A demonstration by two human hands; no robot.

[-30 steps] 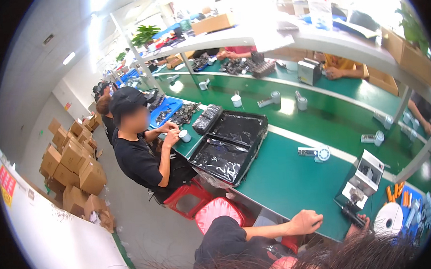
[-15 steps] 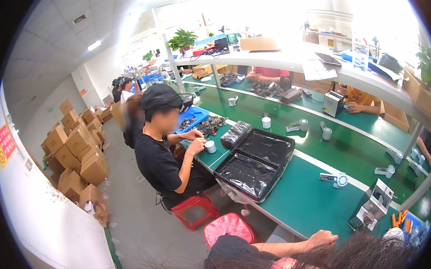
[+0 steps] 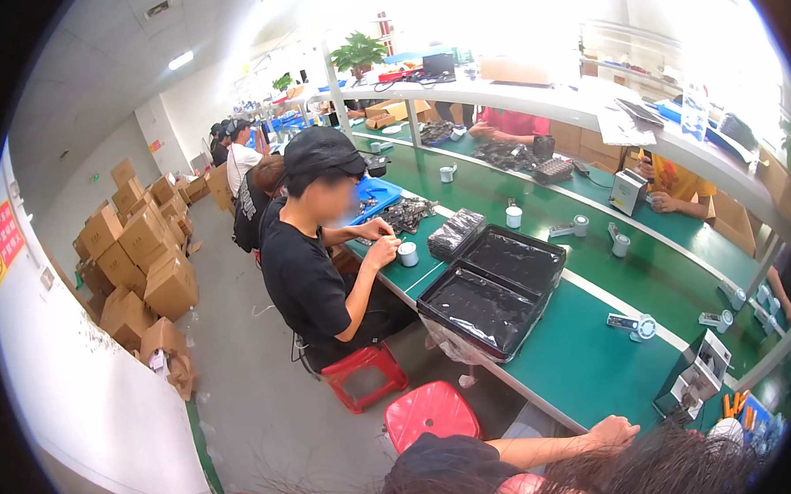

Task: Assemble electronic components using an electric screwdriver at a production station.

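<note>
My left hand lies on the green tabletop near its front edge, with its fingers curled in and nothing visible in them. Beyond it is a small device with a grey handle and round white head. To its right stands a metal bench fixture. Dark hair fills the lower edge, and my right hand does not show. A white round piece sits beside the fixture, partly covered.
Lined black trays lie on the bench. At left, a co-worker in a black cap handles small parts by a white cup-shaped piece. Red stools, orange-handled tools and stacked cartons are around.
The view has turned slightly left, so the bench and co-workers appear farther right. My left hand stays at the table's front edge with its fingers curled.
</note>
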